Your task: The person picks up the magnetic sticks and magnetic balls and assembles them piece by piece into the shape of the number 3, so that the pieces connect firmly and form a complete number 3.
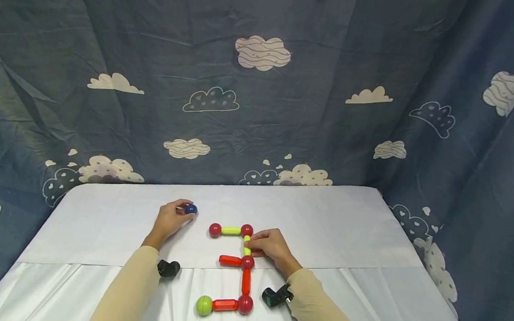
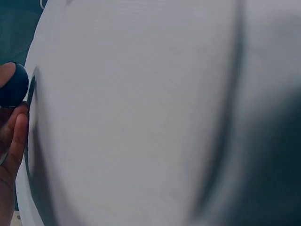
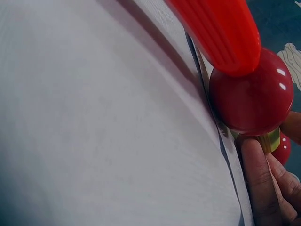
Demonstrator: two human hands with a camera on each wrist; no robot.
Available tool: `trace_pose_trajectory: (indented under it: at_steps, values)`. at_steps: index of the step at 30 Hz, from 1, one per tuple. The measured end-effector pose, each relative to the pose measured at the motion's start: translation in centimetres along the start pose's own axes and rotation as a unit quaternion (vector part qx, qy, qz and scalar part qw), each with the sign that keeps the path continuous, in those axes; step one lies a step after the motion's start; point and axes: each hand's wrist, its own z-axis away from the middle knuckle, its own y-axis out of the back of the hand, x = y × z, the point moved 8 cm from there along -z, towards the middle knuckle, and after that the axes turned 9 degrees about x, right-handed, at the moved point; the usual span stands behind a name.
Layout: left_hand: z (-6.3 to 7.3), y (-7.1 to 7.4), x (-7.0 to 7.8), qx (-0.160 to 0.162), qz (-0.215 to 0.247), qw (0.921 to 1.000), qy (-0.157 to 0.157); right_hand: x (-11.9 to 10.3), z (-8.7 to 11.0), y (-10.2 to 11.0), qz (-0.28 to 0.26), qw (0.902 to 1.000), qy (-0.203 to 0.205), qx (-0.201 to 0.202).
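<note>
My left hand (image 1: 171, 220) pinches a blue ball (image 1: 191, 209) between thumb and fingers at the back left of the table; the same ball (image 2: 15, 84) shows at the left edge of the left wrist view. With the other hand (image 1: 271, 246) I pinch a yellow-green rod (image 1: 247, 246) between two dark red balls. It belongs to a figure of rods and balls lying on the cloth. A second yellow-green rod (image 1: 231, 231) links two red balls at its top. Red rods (image 1: 246, 281) form the lower part, ending in a green ball (image 1: 204, 306). In the right wrist view a red ball (image 3: 251, 94) partly hides the pinched rod.
A white cloth (image 1: 324, 220) covers the table, with a crease running across it. Behind and at the right hangs a dark blue curtain (image 1: 305, 114) with cloud prints. Black wrist cameras (image 1: 277, 296) sit on both wrists, the right one near the figure's lower right ball.
</note>
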Motion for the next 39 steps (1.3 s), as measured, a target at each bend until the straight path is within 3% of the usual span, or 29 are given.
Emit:
trace_pose_trajectory:
  at_steps: [8, 19, 27, 39]
  values:
    - [1.2, 0.3, -0.3, -0.031, -0.015, 0.9994, 0.004, 0.0, 0.1, -0.2, -0.002, 1.0, -0.002, 0.007]
    - [3.5, 0.5, 1.4, -0.116, -0.05, 0.9906, -0.053, 0.6, 0.5, -0.2, 0.007, 0.9999, -0.005, 0.012]
    - [5.9, 0.3, 2.6, -0.136, -0.021, 0.9853, -0.102, 0.8, 0.3, -0.1, -0.006, 0.9999, -0.002, 0.011]
    - [8.8, 0.4, 3.6, -0.151, 0.026, 0.9808, -0.121, -0.1, 0.4, 0.1, -0.006, 0.9999, 0.006, 0.014]
